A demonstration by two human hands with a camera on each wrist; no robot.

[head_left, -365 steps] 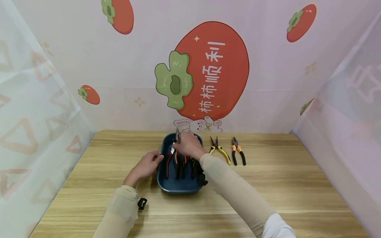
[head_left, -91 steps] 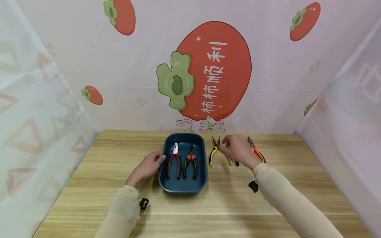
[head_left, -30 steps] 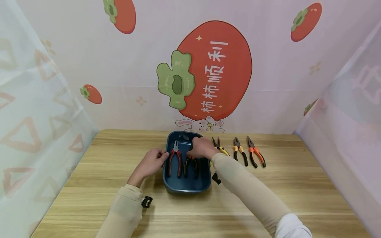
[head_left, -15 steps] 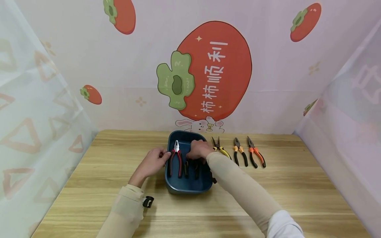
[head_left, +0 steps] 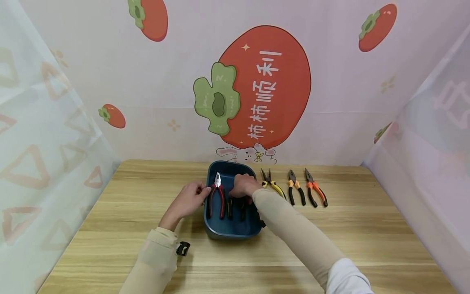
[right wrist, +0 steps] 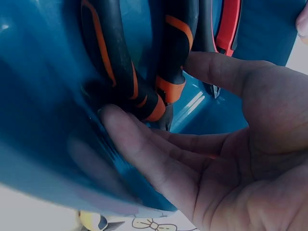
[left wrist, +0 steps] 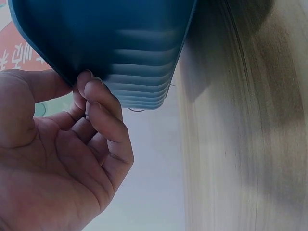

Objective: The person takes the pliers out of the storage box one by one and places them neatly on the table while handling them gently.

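Note:
A blue bin (head_left: 229, 229) stands mid-table, tilted slightly. My left hand (head_left: 188, 200) pinches its left rim between thumb and fingertips, as the left wrist view shows too. Inside lie pliers with red-and-black handles (head_left: 222, 204), silver jaws pointing away from me. Beside them are pliers with black-and-orange handles (right wrist: 177, 41). My right hand (head_left: 243, 186) reaches into the bin and spans these near the joint, thumb against one handle and index fingertip close by the other. The hand hides their head in the head view.
Right of the bin, a row of pliers lies on the wooden table (head_left: 330, 241): yellow-handled long-nose pliers (head_left: 276, 188), black-and-light-orange pliers (head_left: 291, 191), and orange-and-black pliers (head_left: 318, 190). A printed cloth backdrop (head_left: 165, 81) rises behind the table's back edge.
Over several seconds the orange-and-black pliers have appeared on the table. My right hand has moved left from the row into the bin. The bin has shifted slightly right with my left hand.

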